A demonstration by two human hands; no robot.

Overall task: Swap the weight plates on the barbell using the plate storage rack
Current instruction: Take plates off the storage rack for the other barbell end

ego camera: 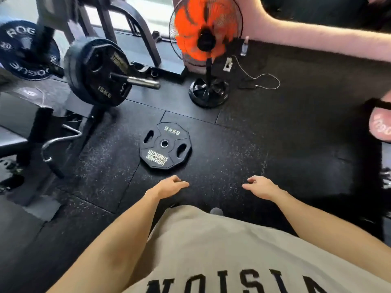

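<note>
Hands: left hand [172, 185] and right hand [259, 185] empty, fingers loosely curled.
25KG plate [165, 146]: flat on floor mat.
Barbell [135, 80]: 15KG plate [101, 72] loaded, apparently outermost.

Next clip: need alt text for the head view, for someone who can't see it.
Both bare hands, left hand and right hand, hover empty over black gym flooring just short of a 25 kg plate lying flat. At upper left a barbell sleeve carries a 15 kg plate; an orange-bladed fan stands behind.
</note>
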